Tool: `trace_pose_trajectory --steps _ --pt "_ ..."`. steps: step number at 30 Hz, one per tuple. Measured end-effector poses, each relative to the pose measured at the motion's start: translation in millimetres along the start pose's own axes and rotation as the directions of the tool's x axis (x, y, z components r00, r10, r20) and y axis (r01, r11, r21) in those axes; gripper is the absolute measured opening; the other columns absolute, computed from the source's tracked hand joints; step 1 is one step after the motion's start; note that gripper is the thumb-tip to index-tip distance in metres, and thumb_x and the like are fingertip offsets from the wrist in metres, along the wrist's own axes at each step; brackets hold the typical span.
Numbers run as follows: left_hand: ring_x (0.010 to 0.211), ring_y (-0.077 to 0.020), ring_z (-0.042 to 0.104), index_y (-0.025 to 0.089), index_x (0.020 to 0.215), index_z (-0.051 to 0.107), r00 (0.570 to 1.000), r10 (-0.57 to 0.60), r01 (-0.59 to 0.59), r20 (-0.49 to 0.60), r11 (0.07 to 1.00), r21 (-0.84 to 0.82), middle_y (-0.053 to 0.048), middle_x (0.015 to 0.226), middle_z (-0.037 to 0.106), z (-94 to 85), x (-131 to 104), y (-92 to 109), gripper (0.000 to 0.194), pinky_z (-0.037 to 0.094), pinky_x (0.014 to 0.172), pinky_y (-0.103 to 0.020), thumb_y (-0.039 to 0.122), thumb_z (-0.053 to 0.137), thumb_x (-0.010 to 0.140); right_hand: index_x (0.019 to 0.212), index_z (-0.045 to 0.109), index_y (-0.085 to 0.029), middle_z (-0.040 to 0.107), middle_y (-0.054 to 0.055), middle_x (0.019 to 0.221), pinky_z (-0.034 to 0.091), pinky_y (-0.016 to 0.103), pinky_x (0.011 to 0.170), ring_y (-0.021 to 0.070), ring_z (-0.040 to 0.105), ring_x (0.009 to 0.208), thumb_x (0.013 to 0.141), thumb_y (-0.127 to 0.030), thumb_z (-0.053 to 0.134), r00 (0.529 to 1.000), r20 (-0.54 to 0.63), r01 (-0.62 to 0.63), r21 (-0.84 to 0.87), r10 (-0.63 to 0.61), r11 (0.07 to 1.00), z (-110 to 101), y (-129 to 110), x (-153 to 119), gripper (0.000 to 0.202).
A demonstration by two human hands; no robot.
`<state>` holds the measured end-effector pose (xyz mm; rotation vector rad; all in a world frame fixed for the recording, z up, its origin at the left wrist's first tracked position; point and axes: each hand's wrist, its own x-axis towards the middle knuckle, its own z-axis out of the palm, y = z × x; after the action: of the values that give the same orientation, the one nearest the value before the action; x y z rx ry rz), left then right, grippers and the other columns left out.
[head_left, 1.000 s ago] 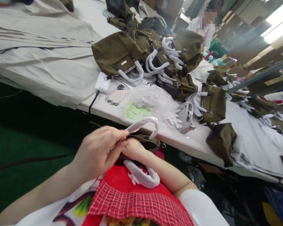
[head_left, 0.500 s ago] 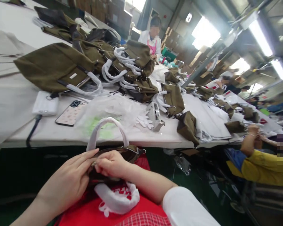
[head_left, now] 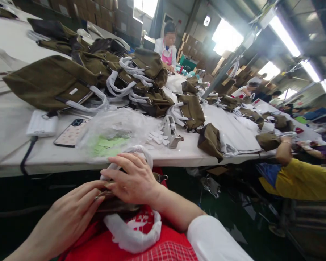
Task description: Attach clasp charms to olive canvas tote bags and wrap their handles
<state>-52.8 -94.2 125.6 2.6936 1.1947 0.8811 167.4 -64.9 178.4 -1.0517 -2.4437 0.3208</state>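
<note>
A dark olive handbag point(head_left: 119, 206) rests on my lap, its two handles wrapped in white; the near handle point(head_left: 136, 237) lies over my red apron. My left hand point(head_left: 70, 208) grips the left end of the bag's opening, fingers pressed together on the edge near a small metal piece, perhaps a zip pull. Across the opening reaches my right hand point(head_left: 134, 177), fingers bent and slightly apart, with the thumb side against the same edge. It partly covers the far handle point(head_left: 145, 149). The bag's inside is hidden.
On the white table point(head_left: 163, 154) ahead are a tape dispenser point(head_left: 171, 132), a plastic bag point(head_left: 111, 130) with green slips, a phone point(head_left: 70, 133), a white power bank point(head_left: 42, 123) and heaped olive bags point(head_left: 54, 81). A co-worker in yellow point(head_left: 301, 179) is at the right.
My right hand has gone from a closed pinch at the bag's edge to a more spread shape, raised over the opening and far handle. My left hand stays at the edge. The view has shifted slightly.
</note>
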Motion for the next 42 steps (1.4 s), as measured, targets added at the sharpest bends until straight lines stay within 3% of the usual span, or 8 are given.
trace_pose_trajectory --steps 2,5,11,15,19,21,28,42 --pt "0.094 -0.0164 0.069 0.027 0.102 0.067 0.994 -0.104 0.107 0.032 0.989 -0.098 0.000 0.111 0.070 -13.4 2.6 -1.4 0.029 0.051 0.088 -0.024 0.036 0.039 0.096 0.128 0.060 -0.024 0.051 0.005 0.144 0.027 0.035 0.117 0.0199 0.033 0.141 0.097 -0.036 0.049 1.000 0.021 -0.008 0.044 0.007 0.999 -2.1 8.6 -6.7 0.035" --pt "0.092 -0.0161 0.068 0.028 0.096 0.068 0.976 -0.194 0.213 0.103 0.949 -0.232 0.001 0.108 0.071 -14.7 23.2 -8.7 0.030 0.051 0.085 -0.022 0.040 0.040 0.095 0.137 0.052 -0.023 0.055 0.003 0.140 0.035 0.030 0.111 0.0158 0.047 0.132 0.102 -0.036 0.038 0.981 0.176 -0.119 0.198 0.084 0.973 7.0 28.6 -16.6 0.040" --pt "0.075 -0.0190 0.064 0.022 0.076 0.064 0.916 -0.235 0.350 0.324 0.864 -0.362 -0.003 0.080 0.069 67.1 81.5 1.4 0.041 0.052 0.071 -0.028 0.047 0.037 0.094 0.114 0.069 -0.026 0.072 0.001 0.115 0.049 0.028 0.086 0.0196 0.067 0.102 0.101 -0.033 0.036 0.849 0.385 -0.460 0.203 0.361 0.865 48.6 87.7 -55.2 0.036" --pt "0.081 -0.0192 0.064 0.021 0.083 0.065 0.915 -0.194 0.333 0.354 0.859 -0.390 -0.004 0.087 0.070 99.9 96.6 13.8 0.036 0.050 0.077 -0.029 0.042 0.039 0.095 0.097 0.073 -0.022 0.074 0.004 0.095 0.048 0.027 0.081 0.0182 0.066 0.088 0.094 -0.029 0.050 0.853 0.096 -0.520 0.247 0.513 0.818 47.2 128.9 -91.1 0.024" --pt "0.088 -0.0209 0.066 0.021 0.092 0.068 0.933 -0.199 0.314 0.299 0.857 -0.408 -0.006 0.096 0.072 105.2 105.3 7.7 0.034 0.051 0.083 -0.031 0.042 0.042 0.094 0.092 0.071 -0.018 0.070 0.005 0.086 0.048 0.029 0.078 0.0180 0.062 0.077 0.092 -0.027 0.051 0.626 -0.298 -0.712 0.160 0.721 0.684 19.1 179.8 -109.5 0.022" --pt "0.086 -0.0210 0.067 0.020 0.090 0.069 0.939 -0.227 0.321 0.259 0.848 -0.422 -0.006 0.093 0.073 106.7 107.4 3.2 0.035 0.052 0.082 -0.030 0.043 0.043 0.093 0.099 0.070 -0.018 0.068 0.007 0.095 0.047 0.030 0.081 0.0179 0.061 0.080 0.089 -0.022 0.053 0.583 -0.341 -0.764 0.079 0.738 0.641 8.5 205.0 -110.4 0.020" --pt "0.083 -0.0207 0.069 0.021 0.085 0.070 0.937 -0.307 0.348 0.164 0.817 -0.460 -0.006 0.090 0.075 107.5 96.6 2.5 0.035 0.054 0.080 -0.029 0.049 0.050 0.090 0.094 0.071 -0.020 0.064 0.006 0.099 0.045 0.027 0.084 0.0175 0.060 0.090 0.087 -0.018 0.059 0.652 -0.172 -0.757 -0.110 0.738 0.644 6.0 250.7 -102.1 0.014" --pt "0.083 -0.0216 0.069 0.021 0.084 0.071 0.917 -0.348 0.399 0.194 0.791 -0.464 -0.007 0.090 0.075 108.8 97.5 -2.4 0.037 0.055 0.081 -0.030 0.051 0.051 0.088 0.090 0.072 -0.019 0.068 0.007 0.098 0.043 0.025 0.083 0.0165 0.063 0.088 0.091 -0.025 0.060 0.594 -0.124 -0.796 -0.239 0.795 0.557 -11.8 259.0 -121.1 0.014"
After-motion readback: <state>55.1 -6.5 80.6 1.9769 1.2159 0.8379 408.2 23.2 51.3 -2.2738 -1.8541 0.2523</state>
